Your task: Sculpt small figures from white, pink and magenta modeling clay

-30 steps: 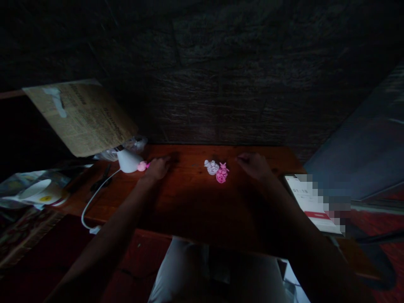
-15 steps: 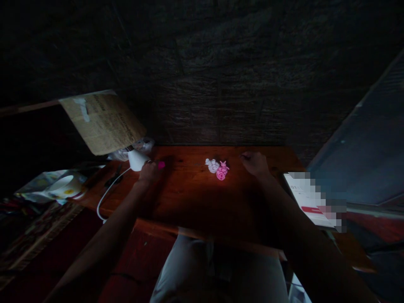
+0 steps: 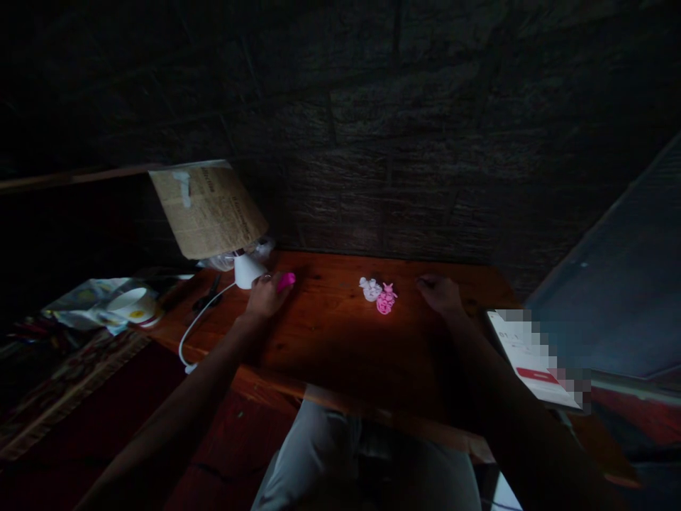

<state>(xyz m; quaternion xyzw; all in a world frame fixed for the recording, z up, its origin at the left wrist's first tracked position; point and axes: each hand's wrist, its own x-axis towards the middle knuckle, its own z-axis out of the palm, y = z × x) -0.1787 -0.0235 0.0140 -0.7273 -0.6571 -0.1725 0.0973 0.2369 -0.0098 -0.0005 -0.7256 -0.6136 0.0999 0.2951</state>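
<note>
Head view: the left hand (image 3: 265,294) gripped a magenta piece (image 3: 286,282) between closed fingers, near the lamp base (image 3: 247,272) over the table (image 3: 330,319). The piece appeared light; stiffness was indeterminable; its sides offered the likely grip. Its visible long axis pointed rightward, tilted slightly away. The right hand's (image 3: 440,292) fingers were curled, contents indeterminable.
</note>
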